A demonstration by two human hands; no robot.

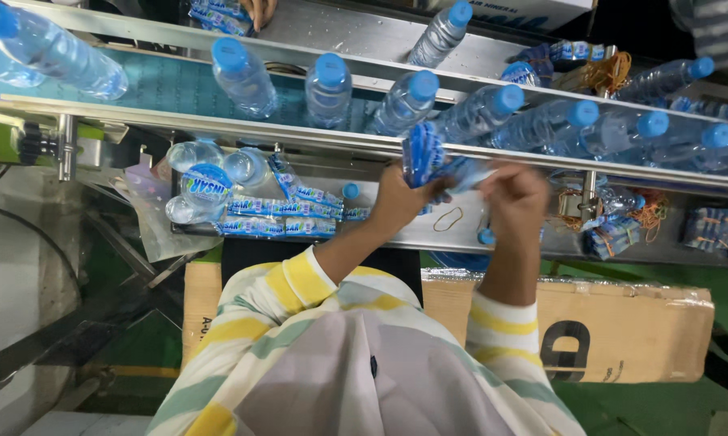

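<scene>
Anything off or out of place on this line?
Mostly tidy. Loose bits on the steel ledge: a stray rubber band and a blue cap lie apart from any bottle, and three bottles lie off the belt. The left hand and right hand hold blue labels.

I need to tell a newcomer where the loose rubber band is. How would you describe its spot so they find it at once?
Start at the metal shelf under the conveyor of blue-capped bottles. Between the person's left hand and right hand lies one rubber band, flat on the bare metal. Unlike the tangled orange bands farther right, it lies alone as a single loop.
</scene>
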